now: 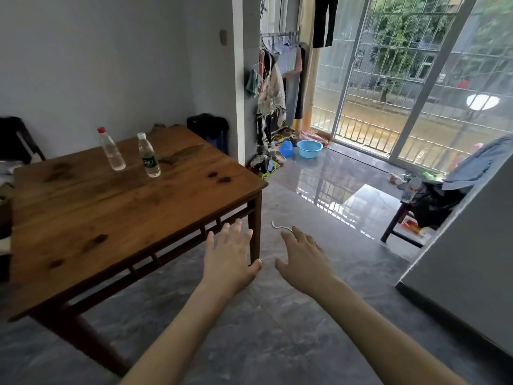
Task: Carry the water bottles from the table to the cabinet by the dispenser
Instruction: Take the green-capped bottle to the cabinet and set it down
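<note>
- Table: wooden, square, at the left of the view; its near right leg stands just behind the left hand.
- Red-capped bottle: clear, upright, on the far part of the table top.
- White-capped bottle: clear with a green label, upright, just right of the red-capped one and not touching it.
- Left hand: palm down, fingers spread wide, holding nothing; it hangs over the floor beside the table's near right corner, well apart from both bottles.
- Right hand: palm down, fingers loosely spread, holding nothing; it lies just right of the left hand, over the floor. A ring appears to sit on one finger, though the detail is small.
- Basin: blue, on the floor near the barred sliding doors.
- Clothes rack: hung with garments, against the wall behind the table's far right corner.
- Stool: dark, at the right, loaded with a black bag and cloth.
</note>
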`<move>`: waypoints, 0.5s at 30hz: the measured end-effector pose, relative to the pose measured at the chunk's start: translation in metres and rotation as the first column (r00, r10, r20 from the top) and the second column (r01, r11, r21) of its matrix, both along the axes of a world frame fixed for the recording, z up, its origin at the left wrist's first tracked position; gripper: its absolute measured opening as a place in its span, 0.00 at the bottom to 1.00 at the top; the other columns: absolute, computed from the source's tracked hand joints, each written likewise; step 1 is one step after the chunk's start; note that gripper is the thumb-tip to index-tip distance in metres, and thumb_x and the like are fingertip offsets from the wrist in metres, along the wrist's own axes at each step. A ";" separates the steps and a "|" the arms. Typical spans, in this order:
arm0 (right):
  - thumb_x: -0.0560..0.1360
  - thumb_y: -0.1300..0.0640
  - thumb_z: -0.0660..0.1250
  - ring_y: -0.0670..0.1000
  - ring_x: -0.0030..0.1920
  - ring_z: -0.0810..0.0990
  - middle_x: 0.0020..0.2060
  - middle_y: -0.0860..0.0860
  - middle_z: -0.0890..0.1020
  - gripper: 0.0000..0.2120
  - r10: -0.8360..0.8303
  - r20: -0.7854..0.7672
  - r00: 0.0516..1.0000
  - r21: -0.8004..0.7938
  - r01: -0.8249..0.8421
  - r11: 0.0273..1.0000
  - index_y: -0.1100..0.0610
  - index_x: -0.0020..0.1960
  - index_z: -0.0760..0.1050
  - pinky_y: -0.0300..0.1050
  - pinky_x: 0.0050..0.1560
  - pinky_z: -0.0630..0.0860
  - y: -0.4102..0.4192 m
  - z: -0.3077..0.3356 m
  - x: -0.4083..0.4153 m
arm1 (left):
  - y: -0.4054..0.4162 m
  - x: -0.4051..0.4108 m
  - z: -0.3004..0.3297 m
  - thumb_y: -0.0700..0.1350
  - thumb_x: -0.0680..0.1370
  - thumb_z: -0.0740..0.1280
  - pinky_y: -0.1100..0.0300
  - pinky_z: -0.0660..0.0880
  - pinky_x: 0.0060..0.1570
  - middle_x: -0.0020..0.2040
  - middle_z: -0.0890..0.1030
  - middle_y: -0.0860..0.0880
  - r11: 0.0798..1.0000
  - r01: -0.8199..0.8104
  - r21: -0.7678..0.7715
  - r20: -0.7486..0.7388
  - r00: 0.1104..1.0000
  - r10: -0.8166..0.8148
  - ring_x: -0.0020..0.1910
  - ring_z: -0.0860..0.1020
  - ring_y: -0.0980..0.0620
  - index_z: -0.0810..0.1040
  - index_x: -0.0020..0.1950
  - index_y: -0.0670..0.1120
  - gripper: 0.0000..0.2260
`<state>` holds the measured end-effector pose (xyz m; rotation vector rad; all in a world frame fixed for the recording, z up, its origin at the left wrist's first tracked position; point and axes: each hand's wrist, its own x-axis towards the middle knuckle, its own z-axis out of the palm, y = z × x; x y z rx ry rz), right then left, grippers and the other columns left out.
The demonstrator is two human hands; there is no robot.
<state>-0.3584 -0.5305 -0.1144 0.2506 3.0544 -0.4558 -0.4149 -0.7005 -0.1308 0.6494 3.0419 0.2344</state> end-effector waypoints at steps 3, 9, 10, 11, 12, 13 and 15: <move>0.76 0.45 0.63 0.60 0.77 0.57 0.79 0.56 0.55 0.34 0.010 0.026 1.000 0.000 -0.010 1.000 0.50 0.77 0.56 0.58 0.75 0.59 0.017 -0.006 -0.036 | 0.018 -0.035 -0.006 0.65 0.80 0.60 0.39 0.45 0.80 0.86 0.50 0.48 1.000 0.000 -0.011 0.007 1.000 0.000 0.84 0.48 0.44 0.54 0.83 0.55 0.35; 0.76 0.43 0.62 0.59 0.77 0.57 0.79 0.56 0.56 0.34 0.049 0.002 0.999 0.004 -0.049 0.999 0.52 0.78 0.57 0.57 0.75 0.58 0.071 -0.001 -0.134 | 0.055 -0.131 -0.005 0.65 0.80 0.60 0.39 0.44 0.79 0.86 0.48 0.49 0.998 -0.057 -0.027 0.019 0.998 0.058 0.84 0.47 0.45 0.56 0.83 0.56 0.34; 0.76 0.43 0.62 0.59 0.77 0.57 0.79 0.56 0.56 0.34 0.054 -0.002 0.999 0.003 -0.054 0.999 0.52 0.78 0.57 0.57 0.75 0.59 0.080 0.002 -0.153 | 0.062 -0.148 -0.002 0.65 0.80 0.60 0.39 0.45 0.79 0.86 0.47 0.49 0.997 -0.073 -0.033 0.017 0.997 0.074 0.84 0.47 0.45 0.55 0.83 0.56 0.34; 0.76 0.43 0.62 0.59 0.77 0.56 0.79 0.56 0.56 0.34 0.063 -0.006 0.998 0.002 -0.063 0.998 0.51 0.78 0.57 0.58 0.75 0.59 0.089 0.005 -0.171 | 0.069 -0.165 0.000 0.66 0.80 0.60 0.39 0.45 0.79 0.86 0.47 0.49 0.996 -0.087 -0.036 0.017 0.996 0.088 0.84 0.47 0.45 0.55 0.83 0.56 0.34; 0.76 0.44 0.62 0.59 0.77 0.56 0.79 0.56 0.56 0.34 0.075 -0.010 0.997 0.003 -0.075 0.997 0.51 0.78 0.57 0.58 0.75 0.59 0.097 0.008 -0.190 | 0.077 -0.181 0.003 0.66 0.80 0.59 0.40 0.45 0.80 0.86 0.46 0.49 0.994 -0.098 -0.039 0.014 0.995 0.099 0.84 0.46 0.46 0.55 0.83 0.56 0.34; 0.76 0.44 0.62 0.59 0.77 0.56 0.79 0.56 0.56 0.34 0.092 -0.012 0.996 0.007 -0.092 0.996 0.51 0.78 0.56 0.58 0.75 0.59 0.105 0.010 -0.209 | 0.085 -0.196 0.005 0.65 0.80 0.59 0.40 0.45 0.80 0.86 0.46 0.50 0.994 -0.106 -0.039 0.006 0.994 0.106 0.84 0.46 0.46 0.55 0.83 0.56 0.34; 0.75 0.45 0.62 0.59 0.77 0.56 0.79 0.56 0.56 0.34 0.131 -0.012 0.991 0.017 -0.131 0.991 0.52 0.78 0.56 0.58 0.75 0.58 0.117 0.014 -0.244 | 0.098 -0.223 0.007 0.65 0.81 0.58 0.41 0.45 0.80 0.86 0.46 0.50 0.991 -0.133 -0.028 -0.015 0.991 0.133 0.84 0.46 0.46 0.54 0.83 0.56 0.34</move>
